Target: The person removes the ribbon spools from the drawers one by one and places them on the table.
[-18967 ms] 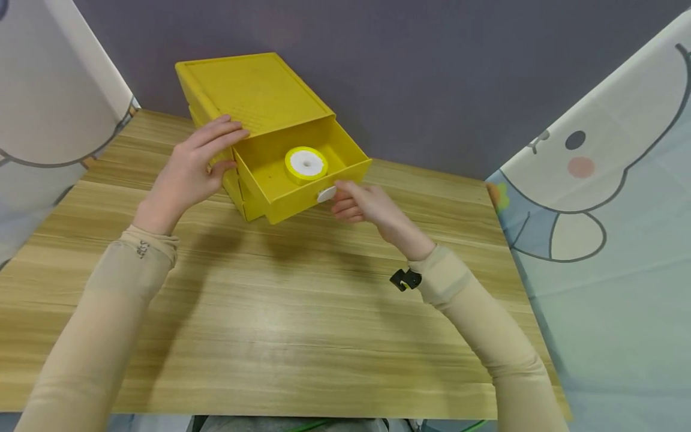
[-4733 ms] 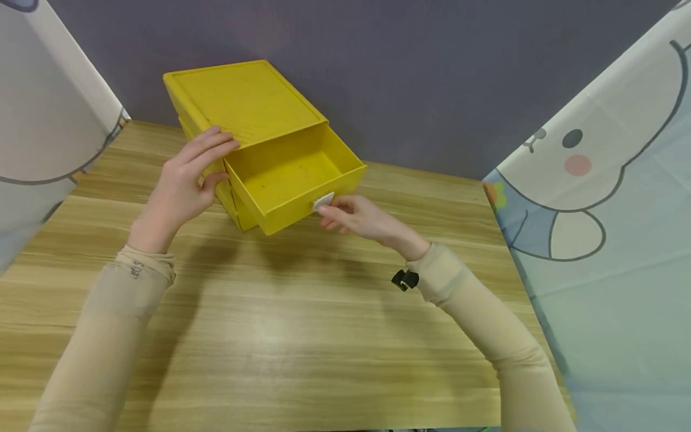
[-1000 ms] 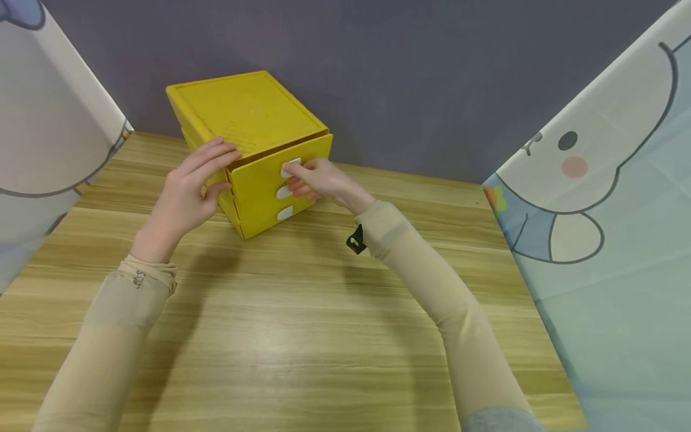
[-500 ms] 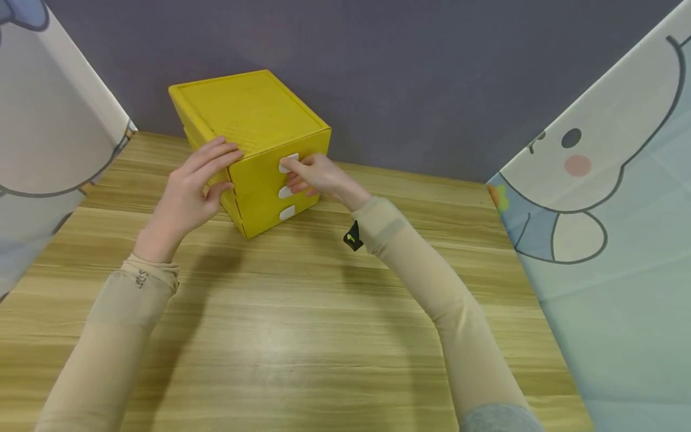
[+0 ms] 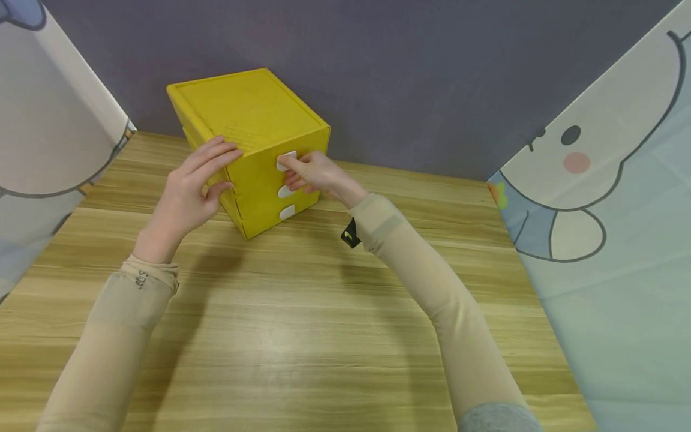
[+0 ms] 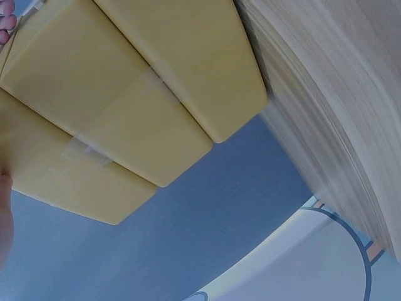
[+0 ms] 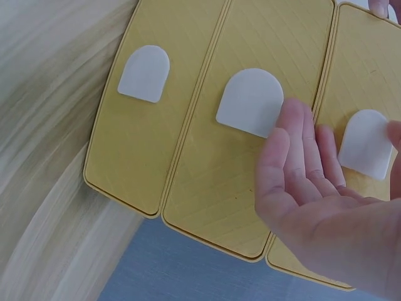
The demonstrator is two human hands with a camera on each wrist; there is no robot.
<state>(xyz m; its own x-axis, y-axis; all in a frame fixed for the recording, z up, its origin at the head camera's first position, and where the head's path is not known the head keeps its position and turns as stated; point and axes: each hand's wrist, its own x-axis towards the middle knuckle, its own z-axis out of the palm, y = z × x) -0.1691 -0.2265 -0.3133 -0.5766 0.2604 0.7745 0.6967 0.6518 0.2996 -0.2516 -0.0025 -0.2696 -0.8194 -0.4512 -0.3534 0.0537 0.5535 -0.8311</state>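
Observation:
A yellow three-drawer cabinet (image 5: 248, 111) stands at the back left of the table, all its drawer fronts flush. My left hand (image 5: 183, 195) rests on its front left corner, fingers along the top and thumb by the side. With the thumb, my right hand (image 5: 321, 176) presses the top drawer's white pull tab (image 5: 283, 163); its other fingers hang relaxed below. The right wrist view shows those fingers beside the middle tab (image 7: 254, 100), and the thumb at the edge of the top tab (image 7: 364, 147). The lowest tab (image 5: 287, 213) is untouched. What lies inside the drawers is hidden.
The wood-grain table (image 5: 281, 324) extends in front of the cabinet. Behind rises a dark grey panel (image 5: 410, 84). Cartoon-printed cloth (image 5: 604, 282) hangs at both sides. A small black clip (image 5: 351, 234) sits at the right sleeve cuff.
A yellow-rimmed ribbon spool lay in the open top drawer; later that drawer showed empty. The right hand has since pushed it in, the last gap closing. The left hand stays at the corner.

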